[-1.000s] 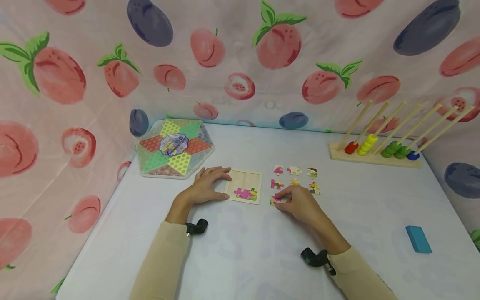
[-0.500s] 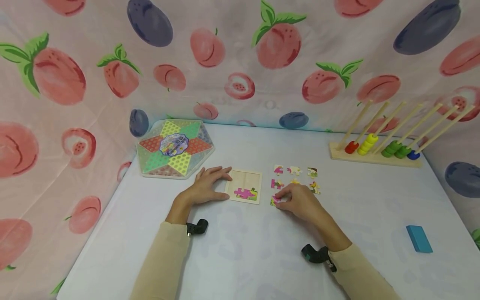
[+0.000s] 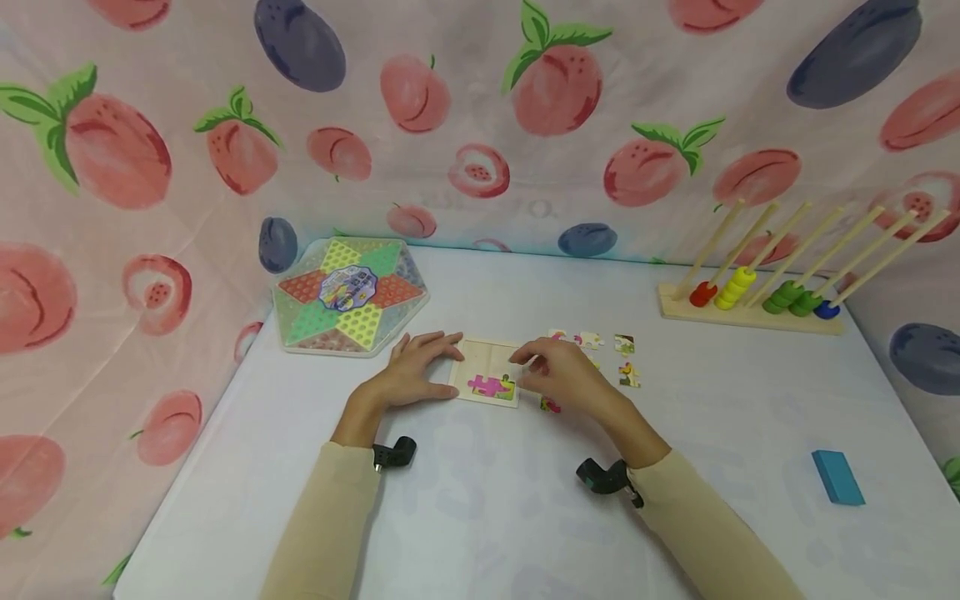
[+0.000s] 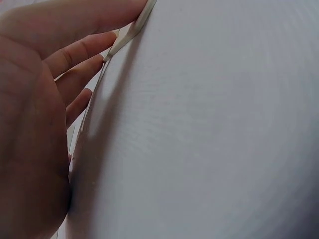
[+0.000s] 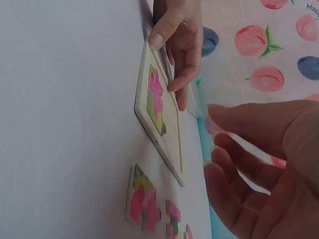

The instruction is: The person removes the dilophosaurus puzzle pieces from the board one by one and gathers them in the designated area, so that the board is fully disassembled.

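A small wooden puzzle board lies on the white table, with joined pink and green pieces along its near side. My left hand holds the board's left side, thumb at the near corner and fingers toward the far one. My right hand hovers over the board's right edge. In the right wrist view, the thumb and fingers of this right hand are bent but apart, with nothing between them. Just below it, a loose pink and green jigsaw piece lies on the table. The right hand partly hides other loose pieces.
More loose jigsaw pieces lie right of the board. A hexagonal star-pattern game board is at the back left. A wooden bead abacus stands at the back right, and a blue block rests at the right. Fruit-print cloth hangs behind.
My right hand has let go of the nearest loose piece, which stays on the table, and moved left and slightly away to the board's right edge. The left hand keeps its place.
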`<state>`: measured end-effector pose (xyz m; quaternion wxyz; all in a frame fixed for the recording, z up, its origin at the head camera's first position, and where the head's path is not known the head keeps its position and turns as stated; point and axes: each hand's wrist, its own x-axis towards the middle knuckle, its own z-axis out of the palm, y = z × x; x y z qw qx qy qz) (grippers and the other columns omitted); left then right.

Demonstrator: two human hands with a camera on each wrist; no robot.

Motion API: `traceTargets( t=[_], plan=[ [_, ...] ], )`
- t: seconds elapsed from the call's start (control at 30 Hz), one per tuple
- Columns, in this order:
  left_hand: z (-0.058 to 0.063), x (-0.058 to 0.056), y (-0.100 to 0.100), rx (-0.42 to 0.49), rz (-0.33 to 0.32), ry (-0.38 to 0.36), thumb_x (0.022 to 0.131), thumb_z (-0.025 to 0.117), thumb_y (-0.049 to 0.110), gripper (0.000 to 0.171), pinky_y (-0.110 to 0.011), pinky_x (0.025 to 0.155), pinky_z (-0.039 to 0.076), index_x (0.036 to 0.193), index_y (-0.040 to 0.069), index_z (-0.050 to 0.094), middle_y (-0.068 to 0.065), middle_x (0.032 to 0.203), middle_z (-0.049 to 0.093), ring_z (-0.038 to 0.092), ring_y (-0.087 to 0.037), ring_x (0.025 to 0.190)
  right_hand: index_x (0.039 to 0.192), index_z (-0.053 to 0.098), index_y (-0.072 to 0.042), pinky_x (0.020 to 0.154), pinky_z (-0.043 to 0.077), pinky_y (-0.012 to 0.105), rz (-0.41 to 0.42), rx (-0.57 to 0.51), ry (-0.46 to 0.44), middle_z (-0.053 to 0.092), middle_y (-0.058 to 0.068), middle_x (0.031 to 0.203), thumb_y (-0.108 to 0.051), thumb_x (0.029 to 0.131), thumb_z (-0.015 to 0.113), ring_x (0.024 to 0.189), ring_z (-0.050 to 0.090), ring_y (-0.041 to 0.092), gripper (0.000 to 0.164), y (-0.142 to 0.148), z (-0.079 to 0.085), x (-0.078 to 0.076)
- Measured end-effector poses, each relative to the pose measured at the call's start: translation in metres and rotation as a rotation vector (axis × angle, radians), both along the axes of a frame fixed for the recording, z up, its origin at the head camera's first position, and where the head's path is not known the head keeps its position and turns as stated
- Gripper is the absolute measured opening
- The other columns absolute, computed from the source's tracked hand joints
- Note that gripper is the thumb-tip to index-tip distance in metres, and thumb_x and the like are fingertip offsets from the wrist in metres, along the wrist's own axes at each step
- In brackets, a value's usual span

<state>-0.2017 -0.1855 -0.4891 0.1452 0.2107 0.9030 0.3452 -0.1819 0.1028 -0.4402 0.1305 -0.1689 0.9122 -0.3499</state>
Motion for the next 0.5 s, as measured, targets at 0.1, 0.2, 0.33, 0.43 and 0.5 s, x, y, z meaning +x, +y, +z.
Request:
traceTargets(
  t=[0.1, 0.2, 0.33, 0.43, 0.5],
  plan=[
    [0.0, 0.0, 0.0, 0.001, 0.003, 0.005, 0.083, 0.081, 0.031, 0.045, -0.061, 0.128, -0.008, 0.125, 0.025, 0.065, 0.004, 0.166, 0.038, 0.022, -0.028, 0.159, 0.123, 0.072, -0.011, 0.096, 0.057, 0.041, 0.086, 0.003, 0.008, 0.073, 0.006, 0.121, -0.013, 0.092, 0.074, 0.108, 0.066, 0.022, 0.031, -0.01, -0.002, -0.005],
    [0.001, 0.0, 0.0, 0.001, 0.003, 0.001, 0.082, 0.081, 0.032, 0.044, -0.06, 0.129, -0.008, 0.123, 0.025, 0.066, 0.005, 0.166, 0.038, 0.022, -0.027, 0.159, 0.125, 0.071, -0.013, 0.1, 0.056, 0.043, 0.144, 0.023, 0.011, 0.072, 0.005, 0.125, -0.011, 0.094, 0.071, 0.114, 0.066, 0.024, 0.031, -0.018, -0.004, -0.009],
    [0.001, 0.0, 0.0, -0.001, 0.002, 0.0, 0.082, 0.082, 0.032, 0.043, -0.06, 0.128, -0.008, 0.122, 0.026, 0.066, 0.005, 0.166, 0.038, 0.022, -0.027, 0.159, 0.128, 0.069, -0.015, 0.104, 0.055, 0.044, 0.183, 0.045, -0.004, 0.069, 0.004, 0.13, -0.011, 0.096, 0.069, 0.119, 0.065, 0.024, 0.032, -0.026, -0.005, -0.011],
    [0.002, 0.001, -0.001, 0.003, 0.002, 0.0, 0.082, 0.082, 0.032, 0.043, -0.061, 0.128, -0.008, 0.121, 0.025, 0.066, 0.004, 0.166, 0.038, 0.022, -0.028, 0.159, 0.13, 0.069, -0.015, 0.11, 0.051, 0.047, 0.224, 0.055, -0.007, 0.067, 0.006, 0.135, -0.009, 0.097, 0.067, 0.127, 0.062, 0.027, 0.033, -0.03, -0.007, -0.014],
    [0.002, 0.001, -0.001, 0.006, 0.004, 0.0, 0.082, 0.082, 0.032, 0.042, -0.061, 0.128, -0.008, 0.121, 0.025, 0.066, 0.004, 0.166, 0.038, 0.022, -0.028, 0.159, 0.131, 0.068, -0.013, 0.115, 0.048, 0.048, 0.266, 0.074, 0.01, 0.066, 0.008, 0.138, -0.008, 0.098, 0.066, 0.133, 0.059, 0.029, 0.033, -0.034, -0.008, -0.016]
  ],
)
